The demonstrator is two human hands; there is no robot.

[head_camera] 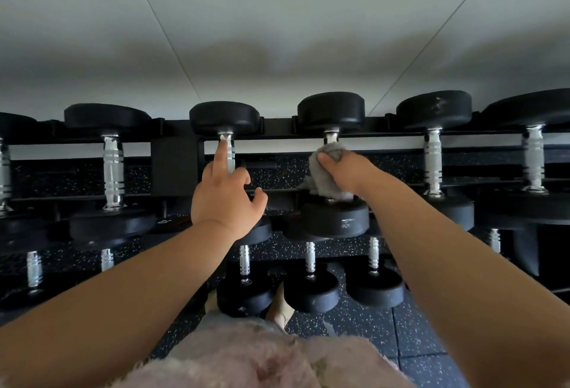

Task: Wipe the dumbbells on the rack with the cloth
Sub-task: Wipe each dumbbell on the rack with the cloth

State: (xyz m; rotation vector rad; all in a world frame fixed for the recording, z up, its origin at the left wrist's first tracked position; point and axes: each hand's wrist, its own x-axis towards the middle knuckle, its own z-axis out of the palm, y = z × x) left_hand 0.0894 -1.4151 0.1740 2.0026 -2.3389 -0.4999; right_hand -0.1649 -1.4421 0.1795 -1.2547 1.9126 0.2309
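Faintly, a dumbbell [336, 218] end shows a worn mark; unreadable.

your left hand [226, 199] and right hand [345, 171] are both bare: no gloves, rings or wristbands show. your forearms are bare too, uncovered from the wrists to the frame edges, so no sleeve comes into view on either side. at the bottom centre your top [246, 360] is a fluffy, fuzzy garment in a pale pink, its nap shaggy and uneven, with tufts sticking out along its left edge. just above it a strip of plain grey fabric [228, 318] shows, smoother than the fluff. beyond that, one of your feet [282, 304] appears in something light beige; whether it is a sock or a shoe is not clear.
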